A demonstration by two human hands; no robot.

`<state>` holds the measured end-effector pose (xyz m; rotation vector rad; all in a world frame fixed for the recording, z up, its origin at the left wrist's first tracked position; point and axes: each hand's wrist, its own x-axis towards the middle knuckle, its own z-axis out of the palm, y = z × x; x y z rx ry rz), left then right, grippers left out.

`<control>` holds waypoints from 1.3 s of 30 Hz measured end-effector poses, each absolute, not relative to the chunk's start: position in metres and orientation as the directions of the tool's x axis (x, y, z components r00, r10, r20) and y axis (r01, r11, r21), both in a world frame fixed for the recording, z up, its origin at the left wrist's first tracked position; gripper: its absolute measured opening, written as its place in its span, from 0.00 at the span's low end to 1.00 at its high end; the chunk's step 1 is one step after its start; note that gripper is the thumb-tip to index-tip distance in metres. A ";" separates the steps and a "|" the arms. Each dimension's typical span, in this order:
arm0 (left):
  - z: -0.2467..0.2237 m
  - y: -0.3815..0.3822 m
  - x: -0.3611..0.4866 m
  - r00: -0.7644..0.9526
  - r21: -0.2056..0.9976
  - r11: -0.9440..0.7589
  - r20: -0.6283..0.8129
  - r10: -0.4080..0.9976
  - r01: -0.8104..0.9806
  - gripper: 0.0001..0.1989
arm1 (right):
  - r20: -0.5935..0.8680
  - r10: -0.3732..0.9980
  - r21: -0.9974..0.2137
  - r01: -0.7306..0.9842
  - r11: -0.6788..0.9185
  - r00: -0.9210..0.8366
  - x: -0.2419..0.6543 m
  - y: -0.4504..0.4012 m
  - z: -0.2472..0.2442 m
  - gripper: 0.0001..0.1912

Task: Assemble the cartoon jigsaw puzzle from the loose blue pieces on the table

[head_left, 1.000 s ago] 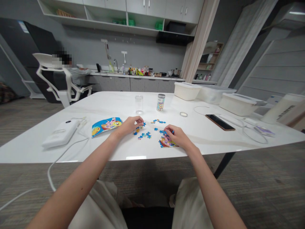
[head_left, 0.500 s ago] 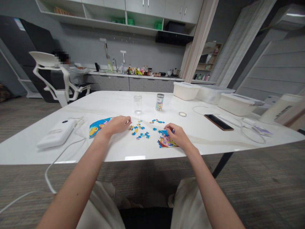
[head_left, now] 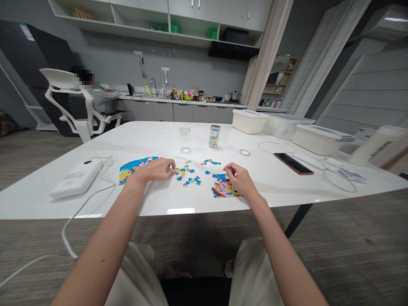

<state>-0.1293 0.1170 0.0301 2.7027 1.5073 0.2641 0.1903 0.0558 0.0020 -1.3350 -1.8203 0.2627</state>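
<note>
My left hand (head_left: 159, 169) rests low over the table with its fingers curled, the tips by the left edge of the loose jigsaw pieces (head_left: 191, 181). Under its wrist lies a colourful picture sheet (head_left: 127, 170), partly covered. Above the joined jigsaw section (head_left: 219, 190), my right hand (head_left: 237, 176) is closed, thumb and index finger together. Whether either hand pinches a small piece cannot be made out. A single blue jigsaw piece (head_left: 208, 172) lies just left of the joined section, and a short row of pieces (head_left: 210, 162) lies farther back.
Behind the pieces stand a clear jar (head_left: 185, 139) and a labelled tin (head_left: 214, 137), with a round lid (head_left: 245, 152) nearby. A phone (head_left: 293, 163), cables and lidded boxes (head_left: 250, 122) are on the right. A white device (head_left: 76, 178) lies left. Someone sits in a chair (head_left: 86, 97) beyond.
My right hand has lifted slightly and shifted right, uncovering more of the joined jigsaw section. My left hand has turned a little, with its fingers curled more toward the loose pieces.
</note>
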 end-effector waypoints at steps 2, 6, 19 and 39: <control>0.029 0.118 -0.130 0.523 0.115 -0.538 0.133 0.842 0.835 0.12 | 0.496 0.865 -0.604 0.685 0.409 -0.078 0.191 0.056 0.002 0.09; 0.027 0.121 -0.130 0.521 0.083 -0.533 0.128 0.844 0.842 0.11 | 0.484 0.872 -0.613 0.682 0.399 -0.075 0.191 0.057 0.002 0.10; 0.013 0.127 -0.101 0.671 -0.066 -0.686 0.292 0.681 0.725 0.20 | 0.406 0.913 -0.594 0.772 0.228 0.043 0.211 0.098 0.012 0.09; 0.006 0.135 -0.104 0.698 0.023 -0.727 0.258 0.668 0.686 0.20 | 0.353 0.873 -0.434 0.767 0.473 -0.338 0.203 0.158 -0.005 0.13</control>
